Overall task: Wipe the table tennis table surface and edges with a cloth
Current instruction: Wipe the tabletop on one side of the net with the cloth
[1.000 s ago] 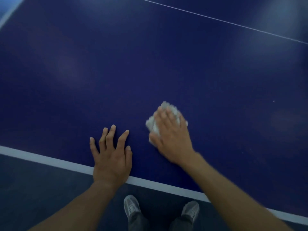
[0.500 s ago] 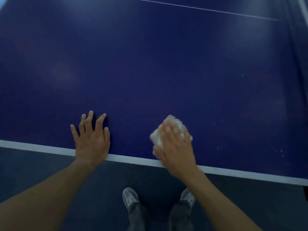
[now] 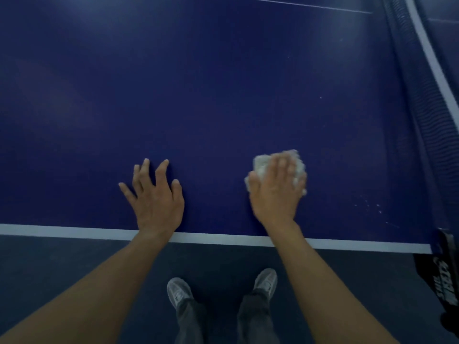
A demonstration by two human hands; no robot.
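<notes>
"Counting from the left, what lies on the table tennis table (image 3: 223,95)?"

"One left hand (image 3: 156,199), flat on the dark blue top just inside the white edge line (image 3: 62,231). All five fingers are spread and nearly straight, holding nothing."

"And next to it?"

"One right hand (image 3: 275,192), apart from the left and about as far in from the edge. Under it is one cloth (image 3: 259,162), a white crumpled wad lying on the surface. The fingers lie close together across the top of it and press it down, with the thumb against its left side. Motion blur hides whether the fingertips curl over the far side."

"Anything further right?"

"A scatter of small white specks (image 3: 370,207) on the blue, near the cloth. Then one net (image 3: 422,95), dark mesh with a white top band, running along the right side. One black net clamp (image 3: 447,269) with white lettering sits at the table's corner."

"Below the table?"

"Two bare forearms crossing the edge line, and two grey shoes on the dark floor (image 3: 74,264): the left shoe (image 3: 178,292) and the right shoe (image 3: 265,281), with grey trouser legs above them."

"Lines on the top?"

"Two: the broad edge line and one thin white line (image 3: 298,4) at the far side."
</notes>
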